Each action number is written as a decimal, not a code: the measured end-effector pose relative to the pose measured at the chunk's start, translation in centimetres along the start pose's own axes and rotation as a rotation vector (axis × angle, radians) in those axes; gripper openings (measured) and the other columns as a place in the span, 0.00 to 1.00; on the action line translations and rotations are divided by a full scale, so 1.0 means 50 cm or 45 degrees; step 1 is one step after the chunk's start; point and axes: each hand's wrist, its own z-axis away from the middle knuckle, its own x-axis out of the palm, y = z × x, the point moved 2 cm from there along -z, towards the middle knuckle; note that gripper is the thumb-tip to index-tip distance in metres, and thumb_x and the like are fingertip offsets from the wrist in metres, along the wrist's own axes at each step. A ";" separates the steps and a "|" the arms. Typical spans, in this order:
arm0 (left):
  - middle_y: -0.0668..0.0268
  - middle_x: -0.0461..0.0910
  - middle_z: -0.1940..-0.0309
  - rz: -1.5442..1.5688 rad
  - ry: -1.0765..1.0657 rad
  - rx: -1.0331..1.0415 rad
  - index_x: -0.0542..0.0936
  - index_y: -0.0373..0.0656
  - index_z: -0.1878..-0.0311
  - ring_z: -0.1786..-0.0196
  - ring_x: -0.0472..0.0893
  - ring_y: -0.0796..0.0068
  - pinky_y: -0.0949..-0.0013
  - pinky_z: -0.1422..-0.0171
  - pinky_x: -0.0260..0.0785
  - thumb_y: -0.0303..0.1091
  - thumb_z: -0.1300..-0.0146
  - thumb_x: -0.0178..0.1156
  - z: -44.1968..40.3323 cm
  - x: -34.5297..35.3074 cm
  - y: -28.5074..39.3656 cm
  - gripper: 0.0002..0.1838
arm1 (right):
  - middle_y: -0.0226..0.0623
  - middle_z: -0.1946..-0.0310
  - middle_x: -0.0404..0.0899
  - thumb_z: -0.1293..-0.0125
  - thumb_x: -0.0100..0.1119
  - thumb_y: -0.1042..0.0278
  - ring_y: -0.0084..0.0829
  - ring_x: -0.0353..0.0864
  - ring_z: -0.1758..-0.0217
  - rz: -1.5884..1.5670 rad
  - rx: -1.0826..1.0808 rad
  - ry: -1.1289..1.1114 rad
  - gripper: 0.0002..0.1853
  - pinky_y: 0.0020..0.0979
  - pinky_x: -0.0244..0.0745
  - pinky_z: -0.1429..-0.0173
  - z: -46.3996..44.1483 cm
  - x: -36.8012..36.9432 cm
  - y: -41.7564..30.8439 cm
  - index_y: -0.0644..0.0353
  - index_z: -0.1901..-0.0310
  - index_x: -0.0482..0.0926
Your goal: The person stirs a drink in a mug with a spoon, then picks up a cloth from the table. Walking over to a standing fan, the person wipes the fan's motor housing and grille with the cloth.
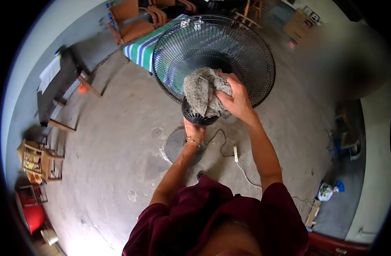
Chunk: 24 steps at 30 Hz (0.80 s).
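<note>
A black standing fan (255, 72) rises in front of me, its round wire cage facing away. My right hand (237, 97) is closed on a crumpled grey cloth (199, 91), pressed against the back of the fan head. The cloth covers much of the slotted motor housing (197, 117). From below, my left hand (195, 131) grips that housing, with its fingers mostly hidden behind it. On the floor underneath stands the fan's round dark base (174, 147), partly covered by my left forearm.
A black cord (223, 143) runs to a white socket block (235, 153) on the concrete floor. Behind the fan are a striped cloth-covered surface (140, 50) and a wooden chair (133, 25). Stools and a dark bench (59, 85) line the left; a blurred shape (345, 59) fills the upper right.
</note>
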 end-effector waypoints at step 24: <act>0.47 0.66 0.42 -0.511 0.000 0.345 0.70 0.40 0.42 0.39 0.65 0.45 0.52 0.35 0.57 0.45 0.48 0.60 -0.017 0.002 -0.029 0.31 | 0.42 0.61 0.66 0.56 0.60 0.79 0.39 0.78 0.69 1.239 -0.336 0.207 0.27 0.36 0.73 0.81 -0.019 -0.115 -0.017 0.53 0.48 0.77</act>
